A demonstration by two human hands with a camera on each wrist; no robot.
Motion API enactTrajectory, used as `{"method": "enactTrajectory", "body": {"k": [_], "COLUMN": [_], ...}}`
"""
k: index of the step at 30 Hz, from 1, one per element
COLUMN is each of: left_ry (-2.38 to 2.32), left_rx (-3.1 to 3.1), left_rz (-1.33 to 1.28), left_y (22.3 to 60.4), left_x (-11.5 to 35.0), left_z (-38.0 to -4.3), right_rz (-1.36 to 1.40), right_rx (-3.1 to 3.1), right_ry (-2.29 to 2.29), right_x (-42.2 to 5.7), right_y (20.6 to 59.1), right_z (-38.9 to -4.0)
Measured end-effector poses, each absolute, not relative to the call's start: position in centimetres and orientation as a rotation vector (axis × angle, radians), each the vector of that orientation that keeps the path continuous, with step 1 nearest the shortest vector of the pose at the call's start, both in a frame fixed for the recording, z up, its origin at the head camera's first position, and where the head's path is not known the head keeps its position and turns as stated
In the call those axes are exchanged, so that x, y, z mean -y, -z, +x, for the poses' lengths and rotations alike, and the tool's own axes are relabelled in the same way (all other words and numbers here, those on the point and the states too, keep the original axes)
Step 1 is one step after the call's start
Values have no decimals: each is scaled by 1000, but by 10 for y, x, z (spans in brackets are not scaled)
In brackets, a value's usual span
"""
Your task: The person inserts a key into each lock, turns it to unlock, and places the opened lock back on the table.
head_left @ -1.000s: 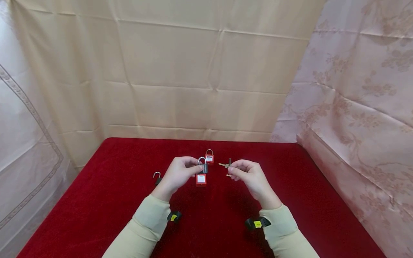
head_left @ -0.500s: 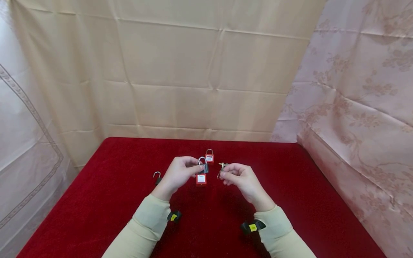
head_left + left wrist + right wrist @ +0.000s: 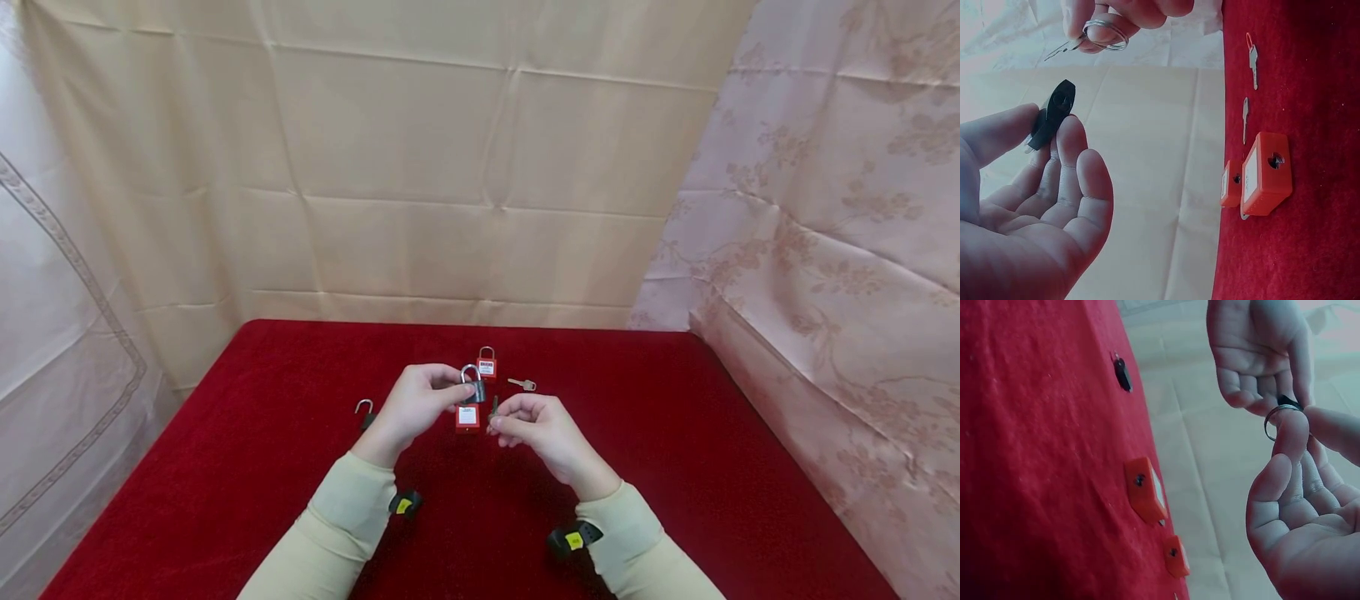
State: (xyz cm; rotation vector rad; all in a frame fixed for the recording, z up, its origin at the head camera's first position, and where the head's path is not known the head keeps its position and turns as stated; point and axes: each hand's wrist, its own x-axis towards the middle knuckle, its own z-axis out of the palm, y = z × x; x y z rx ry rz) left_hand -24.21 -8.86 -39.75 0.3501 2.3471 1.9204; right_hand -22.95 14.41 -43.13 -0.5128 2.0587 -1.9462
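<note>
My left hand (image 3: 420, 404) holds a dark padlock (image 3: 474, 392) up by its body between thumb and fingers, shackle upward. In the left wrist view the keyhole end of this padlock (image 3: 1060, 103) faces my right hand (image 3: 540, 433). That hand pinches a key (image 3: 1066, 47) with a metal split ring (image 3: 1107, 34) on it, a short way from the padlock. Below the held padlock a red padlock (image 3: 467, 419) with a white label lies on the cloth, and a second red padlock (image 3: 487, 369) lies farther back.
Farther left lies another dark padlock (image 3: 367, 419), its shackle raised. A loose key (image 3: 522, 384) rests right of the rear red padlock. The left wrist view also shows a key with an orange loop (image 3: 1254, 65). Red cloth (image 3: 300, 500) covers the table; curtains (image 3: 480, 167) hang behind.
My right hand has moved left and slightly nearer the body, bringing the pinched key close to the padlock and uncovering the loose key. My left hand has stayed in place.
</note>
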Motion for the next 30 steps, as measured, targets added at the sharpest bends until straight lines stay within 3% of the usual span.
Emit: {"method": "enactTrajectory", "body": {"k": [30], "left_ry": [-1933], "left_rx": [-2331], "left_rz": [391], "left_y": [401], "left_x": [88], "left_z": [-243], "right_rz": [-509], "right_rx": [-1861], "right_ry": [1931], "right_x": [-125], "right_y": [442], "right_z": [-220]}}
